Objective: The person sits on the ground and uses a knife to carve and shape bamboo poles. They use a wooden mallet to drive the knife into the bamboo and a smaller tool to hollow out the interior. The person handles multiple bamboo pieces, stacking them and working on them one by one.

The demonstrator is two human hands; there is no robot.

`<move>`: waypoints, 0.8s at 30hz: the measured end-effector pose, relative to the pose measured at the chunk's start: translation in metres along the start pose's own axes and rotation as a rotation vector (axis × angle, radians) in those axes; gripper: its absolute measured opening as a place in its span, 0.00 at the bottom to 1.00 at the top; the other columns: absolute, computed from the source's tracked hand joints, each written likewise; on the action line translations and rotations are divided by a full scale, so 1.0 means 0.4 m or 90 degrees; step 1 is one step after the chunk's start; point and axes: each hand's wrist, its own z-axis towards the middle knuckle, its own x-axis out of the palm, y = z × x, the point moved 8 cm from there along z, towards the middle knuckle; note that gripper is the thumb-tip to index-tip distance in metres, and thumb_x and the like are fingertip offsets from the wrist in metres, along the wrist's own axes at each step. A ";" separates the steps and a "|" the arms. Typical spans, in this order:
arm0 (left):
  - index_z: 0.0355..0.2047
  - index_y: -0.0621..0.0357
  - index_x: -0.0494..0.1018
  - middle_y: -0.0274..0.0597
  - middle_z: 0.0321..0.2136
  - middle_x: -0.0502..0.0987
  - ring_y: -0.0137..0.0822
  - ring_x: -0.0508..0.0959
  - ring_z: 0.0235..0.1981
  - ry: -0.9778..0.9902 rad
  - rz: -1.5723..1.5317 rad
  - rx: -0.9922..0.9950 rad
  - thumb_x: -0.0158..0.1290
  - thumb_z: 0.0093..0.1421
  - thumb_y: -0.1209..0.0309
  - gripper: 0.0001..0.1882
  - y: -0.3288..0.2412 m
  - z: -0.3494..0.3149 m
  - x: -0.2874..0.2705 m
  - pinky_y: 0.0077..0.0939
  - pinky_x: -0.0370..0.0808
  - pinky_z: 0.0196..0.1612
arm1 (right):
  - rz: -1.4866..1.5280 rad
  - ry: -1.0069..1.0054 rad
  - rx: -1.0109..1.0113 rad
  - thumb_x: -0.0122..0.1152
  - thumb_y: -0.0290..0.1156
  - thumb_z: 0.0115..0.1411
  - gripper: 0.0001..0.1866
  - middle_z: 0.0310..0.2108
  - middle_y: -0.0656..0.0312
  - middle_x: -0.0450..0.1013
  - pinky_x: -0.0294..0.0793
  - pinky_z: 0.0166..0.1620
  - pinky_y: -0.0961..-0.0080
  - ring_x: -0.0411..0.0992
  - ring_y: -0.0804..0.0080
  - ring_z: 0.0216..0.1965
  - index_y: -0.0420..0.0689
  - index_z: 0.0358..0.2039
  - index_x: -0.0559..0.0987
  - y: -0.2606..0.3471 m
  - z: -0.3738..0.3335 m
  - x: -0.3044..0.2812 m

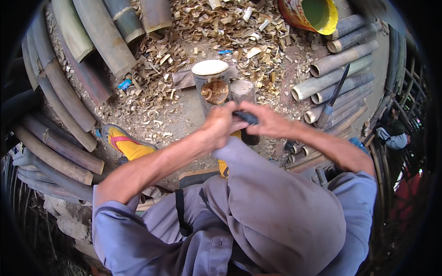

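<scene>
A short bamboo section (200, 94) with a pale, flat top end stands in front of me, a brown hollow (215, 92) cut into its near side. Just below that hollow, my left hand (218, 123) is closed, its fingers overlapping the section's lower part; what they grip is hidden. My right hand (266, 121) meets it from the right, fingers curled at a black handle (247, 117). Any blade on this handle is hidden by the hands. Behind the hands, a round wooden block (243, 91) stands beside the bamboo section.
Wood chips (216, 34) cover the ground ahead. Cut bamboo poles lie at left (69, 124) and right (345, 60); a long knife (334, 94) rests across the right ones. A yellow-rimmed bucket (330, 18) holds greenish liquid. My yellow-socked foot (133, 146) is at left.
</scene>
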 end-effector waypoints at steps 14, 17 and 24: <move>0.47 0.69 0.67 0.54 0.44 0.69 0.48 0.72 0.46 -0.542 0.778 0.957 0.62 0.50 0.59 0.31 -0.442 -0.226 -0.084 0.40 0.67 0.53 | -0.303 -0.608 -0.017 0.61 0.32 0.52 0.25 0.27 0.49 0.73 0.73 0.34 0.58 0.73 0.50 0.28 0.39 0.50 0.69 -0.058 -0.109 -0.150; 0.48 0.70 0.65 0.57 0.44 0.68 0.50 0.73 0.45 -0.695 0.700 0.868 0.63 0.50 0.59 0.33 -0.555 -0.163 -0.100 0.42 0.70 0.50 | -0.459 -0.684 -0.045 0.64 0.34 0.51 0.28 0.32 0.51 0.72 0.71 0.35 0.58 0.73 0.56 0.31 0.41 0.53 0.68 -0.120 -0.048 -0.245; 0.51 0.70 0.61 0.56 0.41 0.73 0.45 0.76 0.42 -0.500 0.508 0.757 0.65 0.45 0.57 0.40 -0.561 -0.168 -0.143 0.35 0.74 0.45 | -0.083 -0.644 -0.170 0.64 0.42 0.55 0.37 0.45 0.51 0.70 0.76 0.44 0.67 0.72 0.62 0.42 0.41 0.62 0.62 0.089 -0.002 -0.232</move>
